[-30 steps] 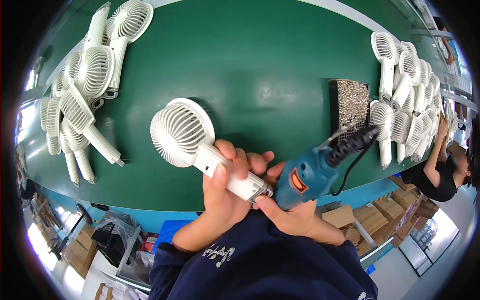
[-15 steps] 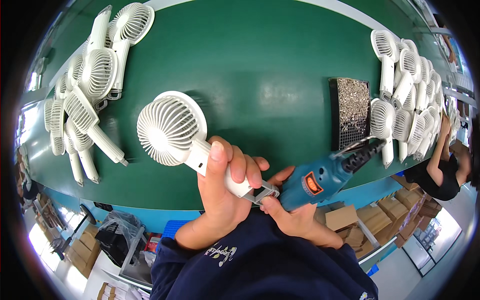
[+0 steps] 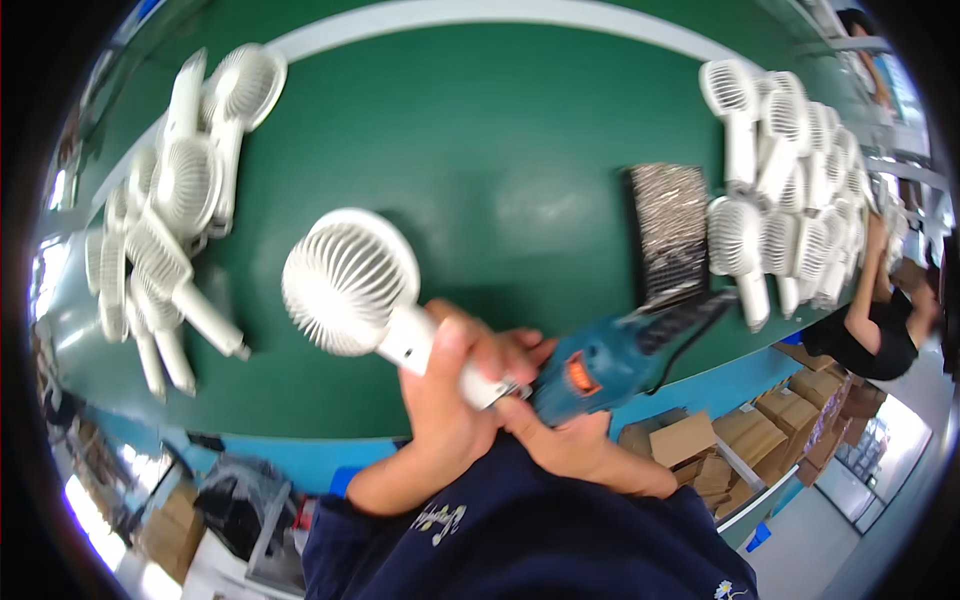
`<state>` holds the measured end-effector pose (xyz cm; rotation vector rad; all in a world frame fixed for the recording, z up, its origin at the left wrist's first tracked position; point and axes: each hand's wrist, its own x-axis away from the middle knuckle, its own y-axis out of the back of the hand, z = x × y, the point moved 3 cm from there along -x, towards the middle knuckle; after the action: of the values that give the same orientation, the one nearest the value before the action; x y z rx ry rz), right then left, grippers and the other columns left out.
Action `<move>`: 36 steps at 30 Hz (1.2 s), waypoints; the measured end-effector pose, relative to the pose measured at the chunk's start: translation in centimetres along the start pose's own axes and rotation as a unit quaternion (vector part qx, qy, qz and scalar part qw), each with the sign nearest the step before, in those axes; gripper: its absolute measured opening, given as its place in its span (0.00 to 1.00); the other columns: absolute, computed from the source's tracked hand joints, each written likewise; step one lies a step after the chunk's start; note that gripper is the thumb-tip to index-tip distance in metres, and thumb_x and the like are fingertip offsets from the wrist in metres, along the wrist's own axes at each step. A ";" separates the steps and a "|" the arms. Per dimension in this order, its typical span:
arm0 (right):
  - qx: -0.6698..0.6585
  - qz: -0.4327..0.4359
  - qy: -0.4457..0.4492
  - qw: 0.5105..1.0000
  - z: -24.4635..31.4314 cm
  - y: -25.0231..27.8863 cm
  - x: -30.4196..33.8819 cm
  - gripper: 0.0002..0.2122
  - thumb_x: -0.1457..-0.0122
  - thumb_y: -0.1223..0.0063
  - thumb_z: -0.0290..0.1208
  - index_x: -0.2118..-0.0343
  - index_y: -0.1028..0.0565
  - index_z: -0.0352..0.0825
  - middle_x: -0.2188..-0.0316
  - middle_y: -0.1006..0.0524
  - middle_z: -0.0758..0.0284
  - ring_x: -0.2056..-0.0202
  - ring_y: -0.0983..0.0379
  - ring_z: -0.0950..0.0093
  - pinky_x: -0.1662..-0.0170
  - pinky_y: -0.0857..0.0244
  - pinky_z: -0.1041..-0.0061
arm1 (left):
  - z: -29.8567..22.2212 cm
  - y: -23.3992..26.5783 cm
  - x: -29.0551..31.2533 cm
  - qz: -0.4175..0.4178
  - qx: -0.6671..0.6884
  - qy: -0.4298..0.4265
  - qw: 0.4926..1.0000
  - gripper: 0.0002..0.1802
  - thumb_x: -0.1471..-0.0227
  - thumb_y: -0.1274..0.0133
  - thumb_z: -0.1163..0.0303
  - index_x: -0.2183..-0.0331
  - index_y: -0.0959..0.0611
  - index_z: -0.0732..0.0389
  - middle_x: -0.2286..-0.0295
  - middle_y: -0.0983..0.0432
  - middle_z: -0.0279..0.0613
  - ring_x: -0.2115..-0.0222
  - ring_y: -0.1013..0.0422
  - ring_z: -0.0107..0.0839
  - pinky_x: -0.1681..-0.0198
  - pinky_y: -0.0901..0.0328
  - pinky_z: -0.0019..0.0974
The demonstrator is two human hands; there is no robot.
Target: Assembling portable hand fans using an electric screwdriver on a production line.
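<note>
My left hand (image 3: 440, 405) is closed around the handle of a white handheld fan (image 3: 350, 285). The fan's round slatted head points to the upper left, above the green table. In my right hand (image 3: 565, 445) is a blue electric screwdriver (image 3: 592, 370) with an orange label and a black cord sleeve. Its front end meets the bottom of the fan handle, where both hands come together. The screwdriver's tip and the exact contact are hidden by my fingers and blur.
A black tray (image 3: 668, 235) filled with small metallic pieces lies on the green table (image 3: 500, 130). White fans (image 3: 185, 190) are heaped at the left, and more fans (image 3: 735, 235) stand in rows at the right. Beyond them, another person (image 3: 880, 325) is at the table. Cardboard boxes (image 3: 750, 435) stand below.
The screwdriver has come in against the fan handle's end, and the metal loop there is now mostly out of sight. The whole view has shifted slightly.
</note>
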<state>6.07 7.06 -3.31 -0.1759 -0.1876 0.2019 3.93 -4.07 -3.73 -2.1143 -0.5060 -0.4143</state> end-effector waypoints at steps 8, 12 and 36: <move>-0.010 -0.016 -0.082 0.996 -1.1 0.4 0.5 0.19 0.46 0.39 0.28 0.54 0.33 0.31 0.67 0.25 0.66 0.66 0.29 0.79 0.60 0.33 0.76 | -1.5 -1.5 -0.5 -0.053 -0.015 -0.061 0.997 0.17 0.39 0.56 0.55 0.74 0.38 0.52 0.85 0.46 0.26 0.85 0.43 0.21 0.68 0.39 0.34; 0.085 -0.033 0.023 0.996 0.2 0.8 0.1 0.22 0.44 0.41 0.30 0.49 0.35 0.30 0.63 0.24 0.61 0.62 0.27 0.75 0.56 0.33 0.74 | -0.5 -2.3 -0.2 -0.079 -0.043 -0.076 0.993 0.17 0.40 0.54 0.54 0.74 0.37 0.53 0.84 0.46 0.28 0.84 0.44 0.22 0.67 0.38 0.36; 0.004 -0.004 -0.029 1.000 -0.6 1.4 0.2 0.21 0.42 0.43 0.29 0.48 0.36 0.29 0.63 0.25 0.64 0.65 0.27 0.79 0.59 0.32 0.77 | -1.5 -3.6 -0.2 -0.063 -0.083 0.031 0.994 0.14 0.39 0.54 0.63 0.76 0.35 0.55 0.81 0.39 0.31 0.79 0.40 0.26 0.70 0.37 0.32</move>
<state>6.13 8.36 -4.09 -0.1604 -0.2457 0.1996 1.79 -3.51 -0.52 -2.2272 -0.5893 -0.6111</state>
